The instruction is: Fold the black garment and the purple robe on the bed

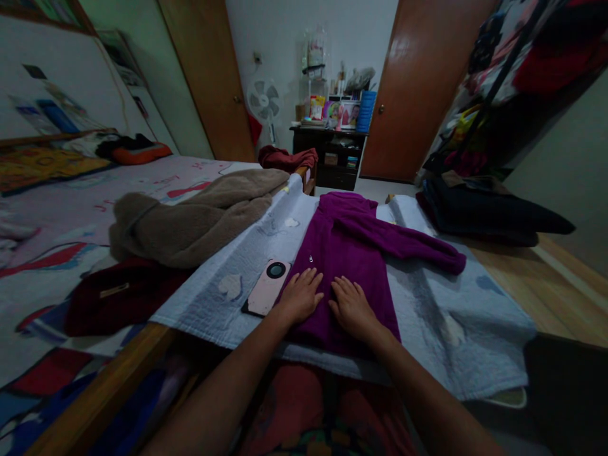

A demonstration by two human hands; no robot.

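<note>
On a blue cloth point(441, 316) lay a purple top point(349, 253), spread flat, with its collar at the far end and one sleeve point(413, 244) stuck out to the right. The left hand point(303, 296) pressed flat on the lower left part of the top, palm down. Its fingers were a little bit apart and held nothing. The right hand point(354, 307) lay flat on the lower right part, palm down too. Its fingers were also a little apart, with the thumb out toward the left hand. Just to the left of the top was a pink phone point(266, 292) with a big black ring on its back. Farther left of the top lay a fuzzy brown cloth point(199, 218) and a dark red cloth point(126, 296). To the right of the top, well apart from it, sat a pile of dark clothes point(489, 209). Far behind the top stood a white fan point(264, 101) and a black shelf point(335, 158) with lots of things on it.
</note>
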